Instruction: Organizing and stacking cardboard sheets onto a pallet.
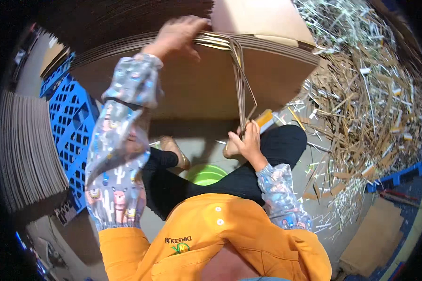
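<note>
A thick stack of brown cardboard sheets [192, 84] stands before me, its layered edge along the top. My left hand [180, 37] lies at that edge, fingers stretched and thumb apart, slightly blurred. Beside it, thin cardboard strips [239, 79] run along the edge, bend over and hang down the stack's front. Low on the strips, my right hand [248, 141] has its fingers closed round their lower ends. Just past that hand is a yellow and white object [266, 119], whose kind I cannot make out.
A green round container [206, 174] sits on the floor between my legs. To the left are a blue plastic pallet [72, 122] and another cardboard stack [30, 150]. Scrap strips and paper shreds [361, 112] heap up on the right, near flat cardboard [373, 236].
</note>
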`<move>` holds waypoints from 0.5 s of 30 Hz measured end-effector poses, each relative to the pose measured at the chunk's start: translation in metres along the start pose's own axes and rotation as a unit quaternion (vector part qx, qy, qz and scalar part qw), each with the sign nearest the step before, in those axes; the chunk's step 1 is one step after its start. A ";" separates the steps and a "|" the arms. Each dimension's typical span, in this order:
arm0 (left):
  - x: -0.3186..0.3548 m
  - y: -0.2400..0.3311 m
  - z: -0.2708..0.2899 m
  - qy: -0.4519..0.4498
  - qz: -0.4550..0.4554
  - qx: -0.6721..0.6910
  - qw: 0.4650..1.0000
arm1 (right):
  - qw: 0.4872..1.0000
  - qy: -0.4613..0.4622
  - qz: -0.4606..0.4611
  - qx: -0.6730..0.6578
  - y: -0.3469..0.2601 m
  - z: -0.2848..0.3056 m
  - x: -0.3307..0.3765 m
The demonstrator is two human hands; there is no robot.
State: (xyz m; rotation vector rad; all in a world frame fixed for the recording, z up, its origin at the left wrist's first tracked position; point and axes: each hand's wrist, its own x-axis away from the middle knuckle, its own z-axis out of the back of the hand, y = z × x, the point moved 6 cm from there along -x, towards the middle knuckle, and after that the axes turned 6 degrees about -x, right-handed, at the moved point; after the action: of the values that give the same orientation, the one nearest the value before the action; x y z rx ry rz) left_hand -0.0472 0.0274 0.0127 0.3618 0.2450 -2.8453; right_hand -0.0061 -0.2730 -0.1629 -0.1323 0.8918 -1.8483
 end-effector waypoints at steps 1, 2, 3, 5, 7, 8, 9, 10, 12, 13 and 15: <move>0.027 -0.039 -0.002 0.002 0.074 -0.033 0.997 | 0.999 -0.020 0.032 0.036 -0.008 -0.005 0.009; 0.045 -0.061 0.000 -0.074 0.131 -0.018 0.988 | 0.964 -0.258 -0.057 0.006 -0.002 -0.020 0.018; 0.061 -0.079 0.007 -0.093 0.148 -0.024 0.984 | 0.960 -0.278 0.007 0.025 0.000 -0.024 0.026; 0.093 -0.107 0.013 -0.114 0.178 -0.034 0.977 | 0.953 -0.275 0.109 0.072 -0.005 -0.020 0.022; 0.127 -0.128 0.008 -0.115 0.202 -0.038 0.972 | 0.929 -0.245 0.196 0.198 -0.033 0.005 -0.017; 0.130 -0.127 0.002 -0.032 0.171 -0.072 0.982 | 0.944 -0.233 0.150 0.182 -0.027 0.011 -0.044; 0.139 -0.129 0.004 -0.018 0.169 -0.076 0.983 | 0.980 -0.119 0.096 0.125 -0.056 0.033 -0.074; 0.135 -0.123 0.003 0.003 0.157 -0.070 0.985 | 0.988 0.020 0.151 0.023 -0.091 0.059 -0.102; 0.139 -0.118 0.011 0.039 0.152 -0.057 0.986 | 0.971 0.074 0.226 0.033 -0.150 0.069 -0.144; 0.138 -0.115 0.010 0.024 0.152 -0.046 0.987 | 0.959 0.087 0.267 0.031 -0.176 0.063 -0.163; 0.137 -0.120 0.008 0.001 0.118 0.002 0.993 | 0.931 0.092 0.339 0.102 -0.207 0.031 -0.202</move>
State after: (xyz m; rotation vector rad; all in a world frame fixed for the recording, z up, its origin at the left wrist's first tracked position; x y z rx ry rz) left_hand -0.2107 0.1072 -0.0003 0.3681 0.1847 -2.6123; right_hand -0.0552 -0.0806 0.0498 0.4394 0.7377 -1.2949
